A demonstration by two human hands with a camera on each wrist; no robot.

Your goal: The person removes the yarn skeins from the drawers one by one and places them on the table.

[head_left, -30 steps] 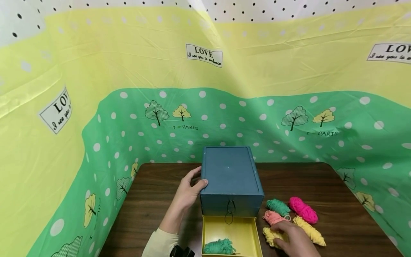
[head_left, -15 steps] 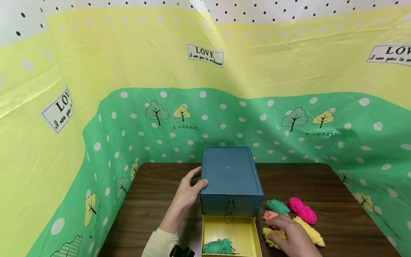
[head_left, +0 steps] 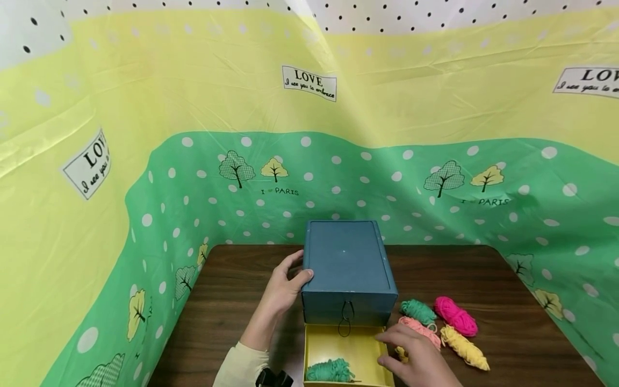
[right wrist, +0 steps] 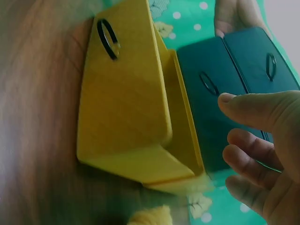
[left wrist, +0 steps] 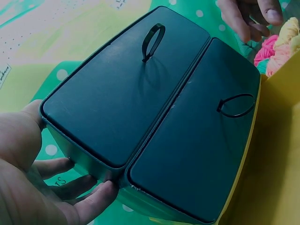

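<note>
My left hand (head_left: 284,285) grips the left side of a blue drawer box (head_left: 345,258), thumb on its top edge. In the left wrist view its fingers (left wrist: 96,204) lie against the box's side. Below the blue drawers, a yellow drawer (head_left: 360,346) stands pulled out, with a green yarn skein (head_left: 331,371) at its front left. Over the drawer's right rim, my right hand (head_left: 418,355) hovers with fingers apart and nothing held, as the right wrist view confirms. Beneath it a small yellow skein (head_left: 401,353) is mostly hidden, and a peach skein (head_left: 419,329) partly.
Farther right on the dark wooden table (head_left: 522,344) lie a teal skein (head_left: 418,310), a magenta skein (head_left: 456,316) and a longer yellow skein (head_left: 465,348). A black loop pull (head_left: 345,317) hangs from the blue drawer front. A patterned curtain (head_left: 338,188) surrounds the table.
My right hand has shifted left, from over the small yellow and peach skeins to the drawer's right rim, holding nothing. The left hand and box have stayed put.
</note>
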